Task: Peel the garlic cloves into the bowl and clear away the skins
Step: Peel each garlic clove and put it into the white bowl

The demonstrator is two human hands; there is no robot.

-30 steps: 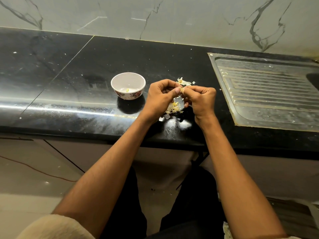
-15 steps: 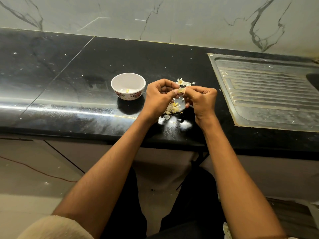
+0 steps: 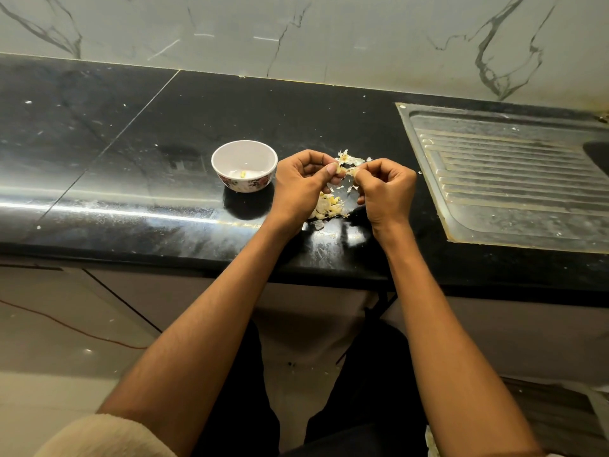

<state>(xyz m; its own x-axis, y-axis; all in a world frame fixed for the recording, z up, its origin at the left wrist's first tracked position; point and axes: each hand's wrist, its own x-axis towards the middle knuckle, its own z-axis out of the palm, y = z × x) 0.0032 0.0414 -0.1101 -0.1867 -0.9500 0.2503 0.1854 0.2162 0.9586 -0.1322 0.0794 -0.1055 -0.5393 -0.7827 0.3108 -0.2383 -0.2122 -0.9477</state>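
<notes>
A small white bowl (image 3: 244, 164) with a flower pattern stands on the black counter (image 3: 131, 153), with one peeled yellow piece inside. Just to its right my left hand (image 3: 301, 188) and my right hand (image 3: 387, 189) pinch a garlic clove (image 3: 345, 172) between thumbs and fingertips, both held above the counter. Under the hands lies a heap of pale cloves and skins (image 3: 328, 206). More papery skins (image 3: 349, 159) lie just behind the fingertips.
A steel sink drainboard (image 3: 514, 179) fills the counter's right side, its basin at the far right edge. A marble wall (image 3: 296, 34) rises behind the counter. Flecks of skin dot the counter. My legs and the floor show below the counter edge.
The hands have drawn slightly apart around the clove, the right one shifting a little to the right. The bowl and the heap have stayed put.
</notes>
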